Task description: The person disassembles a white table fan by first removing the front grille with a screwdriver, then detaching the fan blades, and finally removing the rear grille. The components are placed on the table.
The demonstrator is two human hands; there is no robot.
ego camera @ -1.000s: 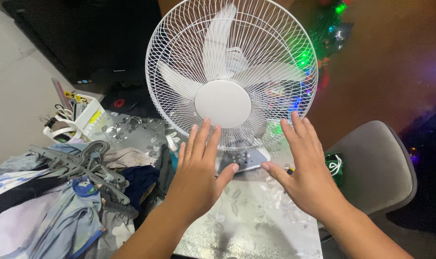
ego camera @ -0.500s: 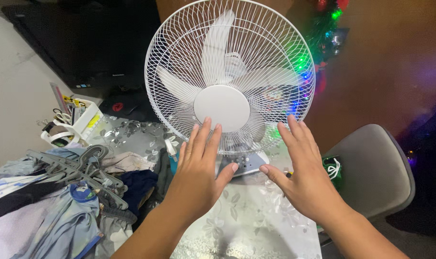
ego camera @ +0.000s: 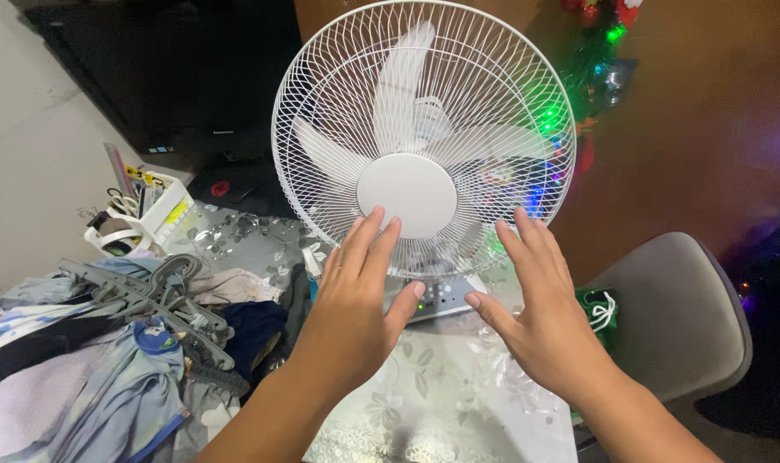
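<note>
A white table fan (ego camera: 407,111) with a round wire grille stands on a table (ego camera: 458,394) covered in a floral sheet. Its grey-white base with buttons (ego camera: 441,297) shows between my hands. My left hand (ego camera: 355,300) is open, fingers spread and pointing at the lower grille and the round centre cap, holding nothing. My right hand (ego camera: 536,300) is open too, just right of the base, its fingertips close to the grille's lower right rim. Whether the fingertips touch the grille is unclear.
A pile of clothes (ego camera: 72,360) with grey hangers (ego camera: 158,300) fills the table's left. A white caddy (ego camera: 145,214) with scissors and pens sits behind it. A grey chair (ego camera: 673,317) stands at right, coloured lights (ego camera: 578,103) behind the fan, a dark monitor (ego camera: 167,77) at back left.
Both hands have edged slightly forward toward the fan's grille. The view has shifted a little, and the fan sits slightly to the right in the frame.
</note>
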